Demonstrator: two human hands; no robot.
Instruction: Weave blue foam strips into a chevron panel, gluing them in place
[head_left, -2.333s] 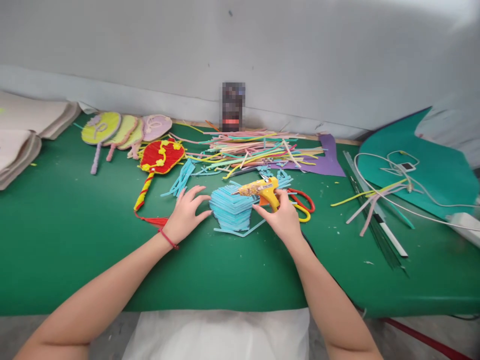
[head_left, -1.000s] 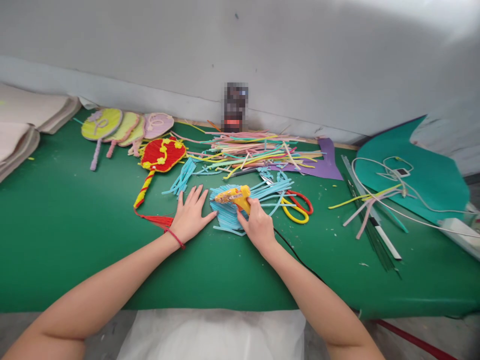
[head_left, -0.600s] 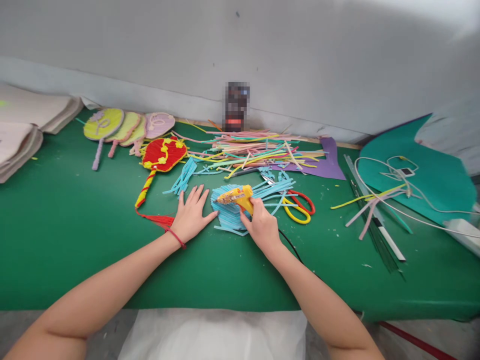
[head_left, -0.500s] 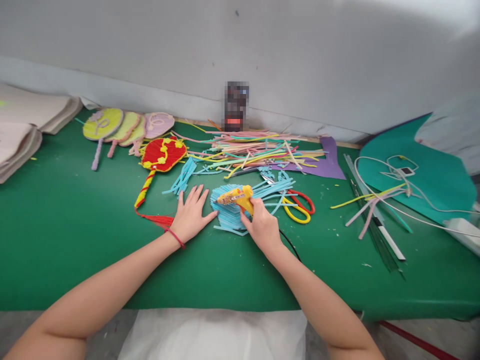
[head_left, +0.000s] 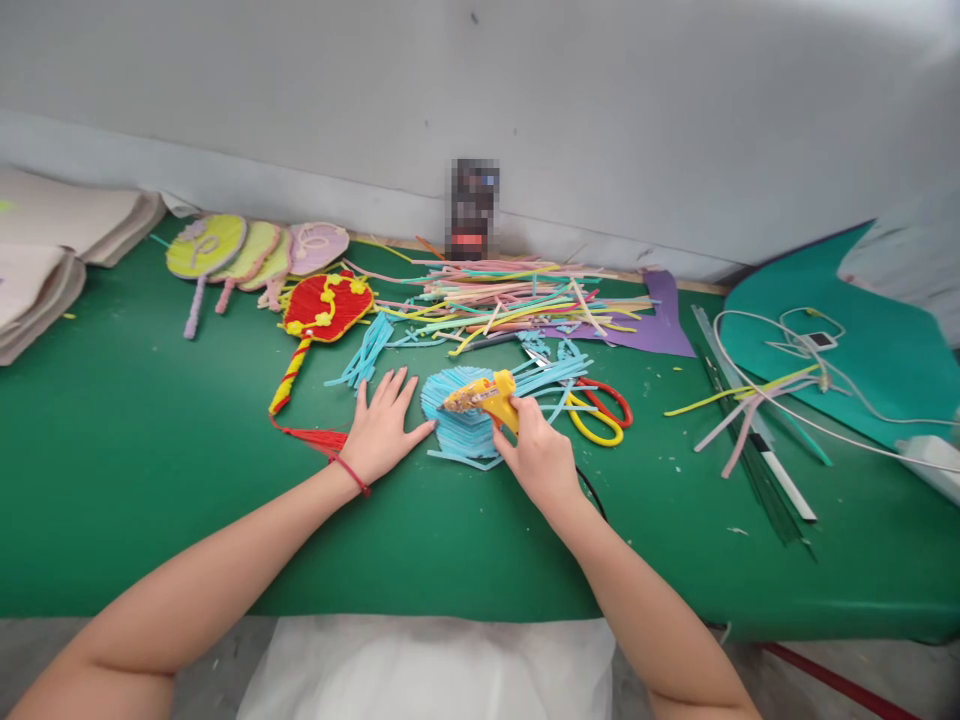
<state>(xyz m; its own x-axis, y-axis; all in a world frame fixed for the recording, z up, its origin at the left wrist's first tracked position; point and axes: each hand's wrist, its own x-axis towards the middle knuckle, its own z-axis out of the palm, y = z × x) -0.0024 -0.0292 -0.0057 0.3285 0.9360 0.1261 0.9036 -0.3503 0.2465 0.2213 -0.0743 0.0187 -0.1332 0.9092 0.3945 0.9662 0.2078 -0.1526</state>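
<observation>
My right hand [head_left: 541, 450] is closed round the handle of a yellow hot glue gun [head_left: 491, 392], its nozzle pointing left over a round panel of blue pipe cleaners [head_left: 459, 440]. My left hand [head_left: 386, 425] lies flat on the table with fingers spread, the thumb at the panel's left edge. Loose blue pipe cleaners [head_left: 551, 375] stretch out to the right of the panel, and a small blue bunch [head_left: 367, 352] lies beyond my left fingers. Scissors with red and yellow handles [head_left: 596, 428] rest to the right.
A red and yellow fan [head_left: 330, 305] with a red tassel lies left. Pastel fans [head_left: 206, 248] are behind it. Mixed pipe cleaners [head_left: 510, 300] are heaped along the wall, below a blurred dark upright object [head_left: 472, 208]. At right lie a teal sheet [head_left: 885, 330] and a white cable [head_left: 739, 375].
My right hand has shifted slightly to the right with the glue gun, so the nozzle sits a little further right over the blue panel. My left hand has stayed in place.
</observation>
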